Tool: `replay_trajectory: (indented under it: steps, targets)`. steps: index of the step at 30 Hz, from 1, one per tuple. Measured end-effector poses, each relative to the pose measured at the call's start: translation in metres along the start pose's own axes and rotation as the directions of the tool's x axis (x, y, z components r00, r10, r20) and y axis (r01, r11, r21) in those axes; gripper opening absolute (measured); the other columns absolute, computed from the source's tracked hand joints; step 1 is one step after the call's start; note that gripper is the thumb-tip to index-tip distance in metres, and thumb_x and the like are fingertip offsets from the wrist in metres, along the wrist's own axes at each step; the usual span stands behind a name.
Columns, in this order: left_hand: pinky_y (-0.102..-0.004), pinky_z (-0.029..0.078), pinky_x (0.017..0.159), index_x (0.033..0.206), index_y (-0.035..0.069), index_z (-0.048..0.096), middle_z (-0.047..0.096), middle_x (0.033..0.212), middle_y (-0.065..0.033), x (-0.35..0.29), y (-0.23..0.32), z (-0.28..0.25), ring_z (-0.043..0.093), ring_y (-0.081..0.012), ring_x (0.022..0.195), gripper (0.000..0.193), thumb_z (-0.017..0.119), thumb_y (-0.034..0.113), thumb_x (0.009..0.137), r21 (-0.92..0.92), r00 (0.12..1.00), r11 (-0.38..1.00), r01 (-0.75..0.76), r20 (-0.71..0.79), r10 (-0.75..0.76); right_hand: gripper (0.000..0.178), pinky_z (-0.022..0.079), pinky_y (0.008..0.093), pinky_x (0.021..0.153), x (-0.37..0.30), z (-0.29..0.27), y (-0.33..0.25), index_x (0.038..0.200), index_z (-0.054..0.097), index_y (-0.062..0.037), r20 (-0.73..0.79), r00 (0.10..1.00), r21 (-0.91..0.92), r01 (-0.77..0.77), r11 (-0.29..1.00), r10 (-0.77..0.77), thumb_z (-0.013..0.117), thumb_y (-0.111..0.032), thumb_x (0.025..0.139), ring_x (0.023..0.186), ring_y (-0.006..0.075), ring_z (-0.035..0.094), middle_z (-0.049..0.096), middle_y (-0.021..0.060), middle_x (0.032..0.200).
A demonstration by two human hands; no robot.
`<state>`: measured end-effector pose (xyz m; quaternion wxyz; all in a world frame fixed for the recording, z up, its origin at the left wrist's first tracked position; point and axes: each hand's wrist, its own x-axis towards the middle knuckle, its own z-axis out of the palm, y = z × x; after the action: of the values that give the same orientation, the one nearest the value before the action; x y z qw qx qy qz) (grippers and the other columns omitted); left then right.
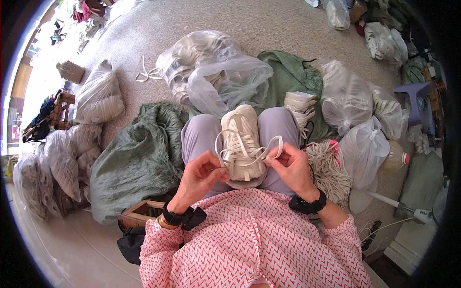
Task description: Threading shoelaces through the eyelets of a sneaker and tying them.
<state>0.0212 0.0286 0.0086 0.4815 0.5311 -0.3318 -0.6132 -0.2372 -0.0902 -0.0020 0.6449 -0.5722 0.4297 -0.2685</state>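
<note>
A cream sneaker [243, 126] rests upright between my knees, its toe pointing away from me. A pale flat shoelace [240, 148] crosses its tongue in loose loops. My left hand [202, 174] pinches the lace at the left of the shoe's collar. At the other side my right hand [290, 168] pinches the lace between thumb and fingers, and a loop of it stands up above the fingertips. Both hands are close to the shoe's top. Black bands circle both wrists.
Beside my right knee lie a bundle of pale laces [328, 169] and stacked shoe uppers [300, 106]. Ahead is an open clear bag of uppers [201, 60]. A green sack [137, 163] slumps at left. Tied bags [345, 98] and a purple stool [415, 98] stand at right.
</note>
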Motion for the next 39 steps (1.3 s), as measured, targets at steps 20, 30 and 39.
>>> replay_trajectory:
  steps: [20, 30, 39]
  targets:
    - [-0.026, 0.058, 0.084, 0.094, 0.001, 0.057, 0.072, 0.101, -0.0085, 0.008, -0.011, 0.002, 0.069, -0.0113, 0.092, 0.014, 0.069, -0.006, 0.096, 0.073, 0.989, 0.994, -0.084, -0.115, 0.092, 0.01, 0.056, 0.0259, 0.069, 0.004, 0.003, -0.005, 0.095, 0.066, 0.0009, 0.057, 0.997, -0.235, 0.057, 0.97, -0.045, 0.074, 0.003, 0.089, 0.077, 0.0095, 0.07, 0.074, 0.0055, 0.086]
    - [-0.0251, 0.056, 0.081, 0.088, -0.001, 0.06, 0.07, 0.095, -0.0061, 0.007, -0.004, 0.009, 0.068, -0.0107, 0.088, 0.014, 0.069, -0.01, 0.09, 0.424, 0.97, 0.898, -0.119, -0.142, 0.195, 0.011, 0.057, 0.0263, 0.071, 0.002, 0.005, -0.005, 0.097, 0.066, 0.0011, 0.049, 0.998, -0.248, 0.056, 0.967, -0.045, 0.074, 0.003, 0.09, 0.079, 0.0099, 0.07, 0.074, 0.0059, 0.089]
    - [-0.0265, 0.049, 0.065, 0.089, -0.001, 0.06, 0.061, 0.079, -0.0056, 0.009, -0.009, 0.02, 0.061, -0.0117, 0.071, 0.013, 0.072, -0.003, 0.09, 0.397, 0.959, 0.912, -0.106, -0.202, 0.199, 0.011, 0.057, 0.0269, 0.071, 0.004, 0.008, -0.011, 0.095, 0.066, 0.0007, 0.029, 0.999, -0.218, 0.025, 0.976, -0.019, 0.074, 0.003, 0.089, 0.079, 0.0103, 0.071, 0.074, 0.0061, 0.087]
